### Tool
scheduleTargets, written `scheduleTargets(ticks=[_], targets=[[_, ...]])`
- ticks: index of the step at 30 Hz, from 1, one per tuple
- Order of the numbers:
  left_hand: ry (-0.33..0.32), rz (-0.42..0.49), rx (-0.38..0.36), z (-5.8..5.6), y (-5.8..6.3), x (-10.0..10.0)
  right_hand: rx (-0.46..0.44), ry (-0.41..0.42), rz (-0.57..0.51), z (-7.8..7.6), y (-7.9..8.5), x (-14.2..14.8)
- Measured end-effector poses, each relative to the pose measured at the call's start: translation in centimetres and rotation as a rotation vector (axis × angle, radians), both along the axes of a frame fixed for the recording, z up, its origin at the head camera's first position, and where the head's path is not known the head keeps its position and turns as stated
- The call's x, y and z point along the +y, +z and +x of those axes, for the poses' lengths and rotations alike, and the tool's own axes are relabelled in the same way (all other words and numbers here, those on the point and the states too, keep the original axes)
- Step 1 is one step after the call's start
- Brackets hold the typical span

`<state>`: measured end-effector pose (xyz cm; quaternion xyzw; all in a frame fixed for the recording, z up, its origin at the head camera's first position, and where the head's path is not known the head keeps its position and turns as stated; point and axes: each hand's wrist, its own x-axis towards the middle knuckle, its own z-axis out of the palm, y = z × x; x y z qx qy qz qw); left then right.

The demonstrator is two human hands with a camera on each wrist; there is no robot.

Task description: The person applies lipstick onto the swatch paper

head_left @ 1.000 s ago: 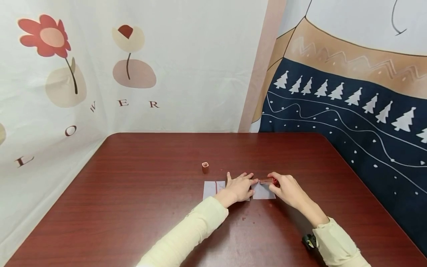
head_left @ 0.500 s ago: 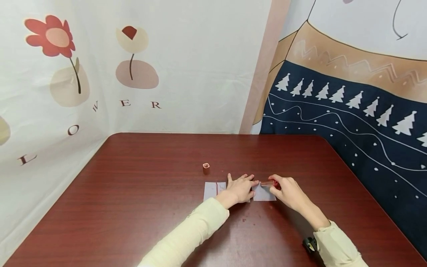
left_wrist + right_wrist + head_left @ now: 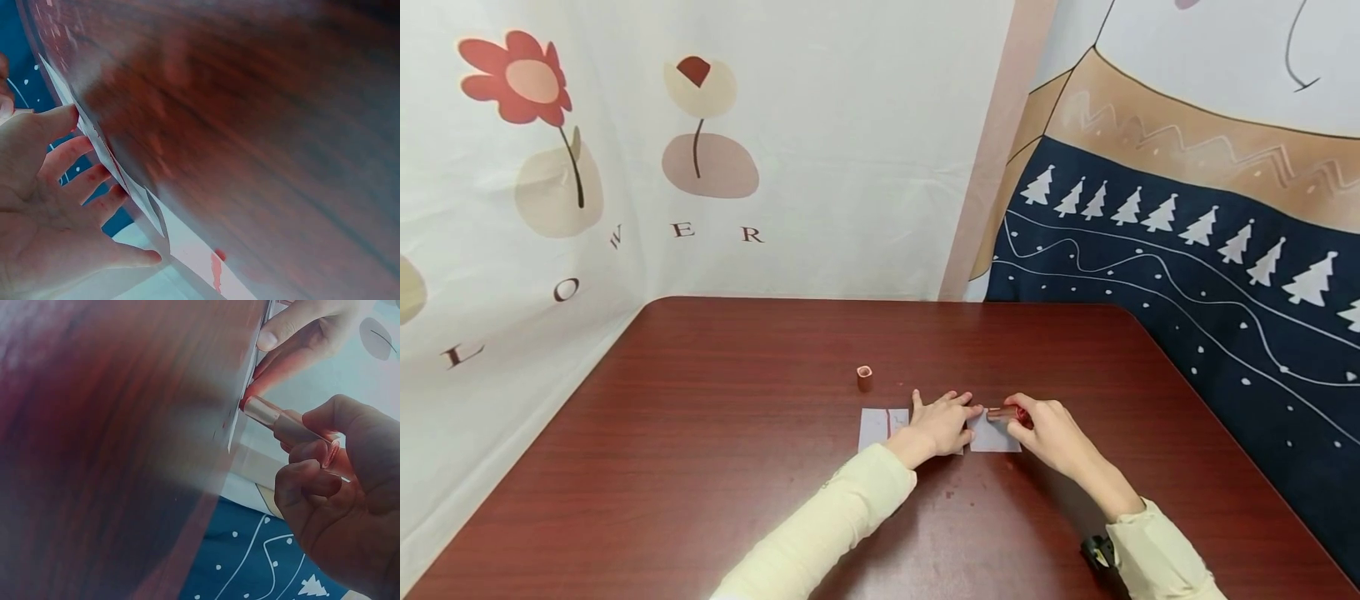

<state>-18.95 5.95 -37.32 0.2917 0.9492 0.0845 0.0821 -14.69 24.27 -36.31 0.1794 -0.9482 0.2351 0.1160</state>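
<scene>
In the head view my left hand [image 3: 934, 427] lies with fingers spread on the white papers, its fingertips by the near edge of the right-hand sheet [image 3: 996, 438]. My right hand [image 3: 1051, 429] grips a lipstick [image 3: 1002, 414] between thumb and fingers, low over that sheet. The right wrist view shows the lipstick's shiny metal tube [image 3: 265, 414], its red tip against the paper close to my left fingers. A sheet on the left [image 3: 872, 427] bears a red stripe. The palm of my left hand [image 3: 37, 200] shows in the left wrist view, with red smudges on its fingers.
A small lipstick cap [image 3: 864, 379] stands upright, open end up, beyond the papers. Reddish specks [image 3: 949, 495] dot the brown table [image 3: 737, 467] in front of the hands. Printed cloths [image 3: 850, 167] hang behind and beside the table.
The lipstick has tilted a little in my right hand, and more of its tube shows over the paper. My left hand stays in place. The head view has shifted slightly.
</scene>
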Motion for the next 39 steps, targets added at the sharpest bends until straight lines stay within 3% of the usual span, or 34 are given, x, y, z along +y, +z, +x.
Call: scheduleTargets(ticks=[39], targets=[[-0.003, -0.008, 0.005, 0.02, 0.05, 0.05, 0.036, -0.012, 0.013, 0.48, -0.13, -0.10]])
